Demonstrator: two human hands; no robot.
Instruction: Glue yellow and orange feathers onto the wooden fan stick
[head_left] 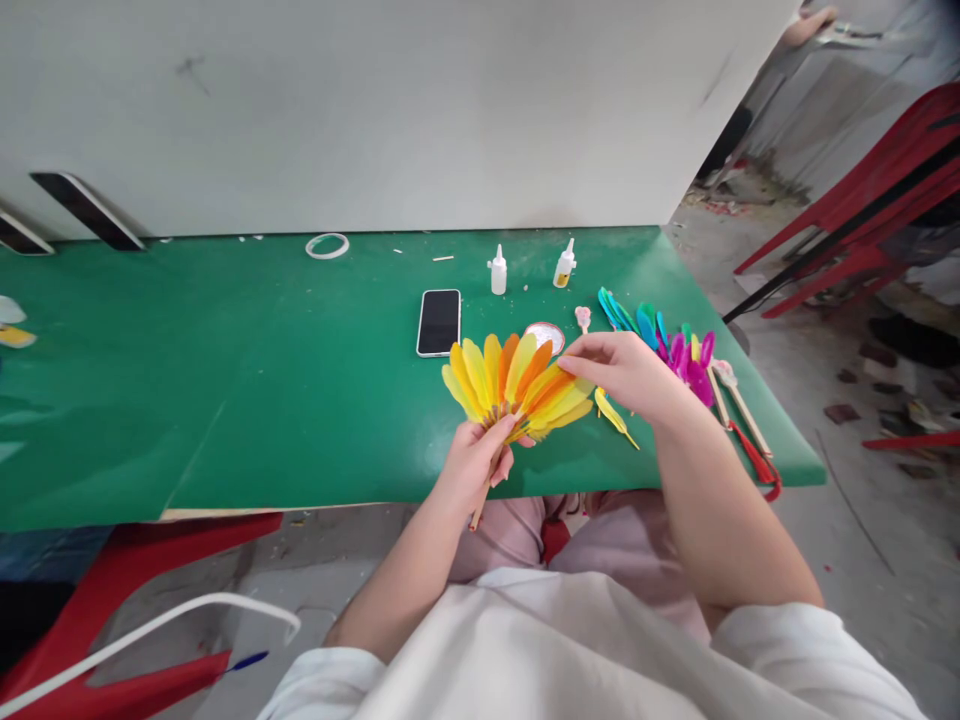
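Note:
A feather fan (517, 375) of yellow and orange feathers is spread in front of me above the table's near edge. My left hand (480, 455) is closed round its base and wooden handle (478, 512), the thumb lying over the feather roots. At the fan's right side, my right hand (611, 365) pinches the upper part of an orange-yellow feather between thumb and fingers. A loose yellow feather (615, 418) lies on the table below my right hand. Behind the fan sits a round white lid-like piece (545, 338), partly hidden.
On the green table (300, 400) stand two white glue bottles (499, 272), with a phone (439, 323) lying nearby. Blue and magenta feathers (694, 368), wooden sticks (742, 405) and a red tassel (754, 455) lie at the right. A pale partition (375, 110) rises behind.

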